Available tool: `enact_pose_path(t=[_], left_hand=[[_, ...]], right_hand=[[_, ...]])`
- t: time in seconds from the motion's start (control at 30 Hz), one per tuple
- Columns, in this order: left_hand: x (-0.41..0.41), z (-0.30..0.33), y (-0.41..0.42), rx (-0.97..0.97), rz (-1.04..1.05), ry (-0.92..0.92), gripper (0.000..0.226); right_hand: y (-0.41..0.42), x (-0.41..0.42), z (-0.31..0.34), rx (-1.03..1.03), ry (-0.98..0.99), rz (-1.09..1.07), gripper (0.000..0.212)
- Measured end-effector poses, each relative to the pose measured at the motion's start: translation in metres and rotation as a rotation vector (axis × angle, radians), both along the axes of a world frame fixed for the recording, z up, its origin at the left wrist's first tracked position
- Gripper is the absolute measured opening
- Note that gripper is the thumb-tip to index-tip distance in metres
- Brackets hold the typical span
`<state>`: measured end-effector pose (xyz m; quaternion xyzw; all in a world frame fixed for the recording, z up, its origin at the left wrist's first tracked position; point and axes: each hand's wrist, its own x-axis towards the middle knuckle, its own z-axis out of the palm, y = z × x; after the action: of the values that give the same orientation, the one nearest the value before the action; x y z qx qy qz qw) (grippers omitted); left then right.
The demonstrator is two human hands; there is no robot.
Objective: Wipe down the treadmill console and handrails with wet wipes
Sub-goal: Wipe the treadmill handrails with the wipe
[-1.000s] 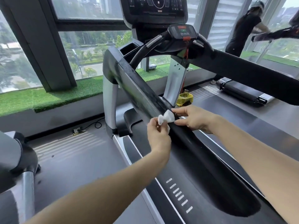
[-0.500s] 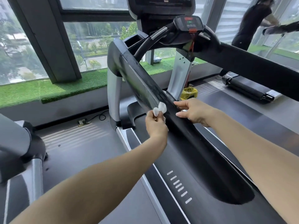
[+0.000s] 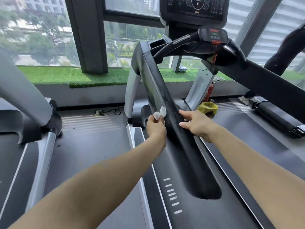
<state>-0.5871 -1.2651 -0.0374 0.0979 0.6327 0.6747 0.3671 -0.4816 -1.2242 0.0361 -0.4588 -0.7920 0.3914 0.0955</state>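
Pinching wet wipe, fingers hidden, left hand

You are pinching a small white crumpled wet wipe in your left hand, and it is touching the left edge of the long black handrail, which is sloping down toward you with a dull sheen. Above it, the dark console is sitting upright, its screen showing faint dials.
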Motion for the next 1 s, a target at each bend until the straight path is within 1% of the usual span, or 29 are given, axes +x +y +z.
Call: enact_pose_path(t=[0.13, 0.2, 0.3, 0.37, 0.47, 0.53, 0.6, 0.67, 0.7, 0.8, 0.83, 0.9, 1.0], left_hand=[[0.052, -0.015, -0.049, 0.037, -0.033, -0.069, 0.018], [0.061, -0.014, -0.055, 0.016, -0.028, -0.072, 0.019], [0.047, -0.006, -0.042, 0.027, 0.014, -0.057, 0.02], [0.027, 0.004, -0.022, 0.025, 0.034, -0.038, 0.013], [0.003, 0.023, 0.0, 0.016, 0.052, 0.004, 0.009], [0.006, 0.025, -0.001, 0.051, 0.028, 0.02, 0.013], [0.026, 0.017, -0.021, 0.098, -0.032, 0.035, 0.017], [0.038, 0.011, -0.038, 0.127, -0.121, 0.043, 0.013], [0.039, 0.011, -0.037, 0.135, -0.129, 0.055, 0.011], [0.014, 0.018, -0.004, 0.103, -0.117, 0.165, 0.011], [0.003, 0.023, 0.009, 0.089, -0.114, 0.193, 0.012], [-0.019, 0.031, 0.035, 0.045, -0.117, 0.259, 0.014], [-0.04, 0.041, 0.052, 0.014, -0.135, 0.297, 0.016]], right_hand=[[0.0, -0.001, 0.003, -0.012, 0.022, 0.001, 0.055], [-0.003, -0.002, 0.003, 0.023, 0.028, -0.007, 0.047], [-0.006, -0.006, 0.005, 0.057, 0.035, -0.008, 0.032], [-0.006, -0.009, 0.006, 0.05, 0.035, -0.015, 0.028], [-0.004, -0.012, 0.007, 0.059, 0.02, -0.045, 0.03], [0.0, -0.014, 0.004, 0.056, 0.014, -0.066, 0.032], [0.004, -0.014, 0.001, 0.051, 0.015, -0.088, 0.04], [0.013, -0.019, -0.003, 0.003, 0.041, -0.132, 0.048], [0.016, -0.021, -0.003, -0.029, 0.055, -0.151, 0.046], [0.024, -0.028, -0.003, -0.081, 0.053, -0.194, 0.024], [0.026, -0.029, -0.002, -0.096, 0.055, -0.214, 0.022], [0.026, -0.029, -0.001, -0.118, 0.055, -0.236, 0.024], [0.024, -0.03, 0.0, -0.13, 0.043, -0.235, 0.037]])
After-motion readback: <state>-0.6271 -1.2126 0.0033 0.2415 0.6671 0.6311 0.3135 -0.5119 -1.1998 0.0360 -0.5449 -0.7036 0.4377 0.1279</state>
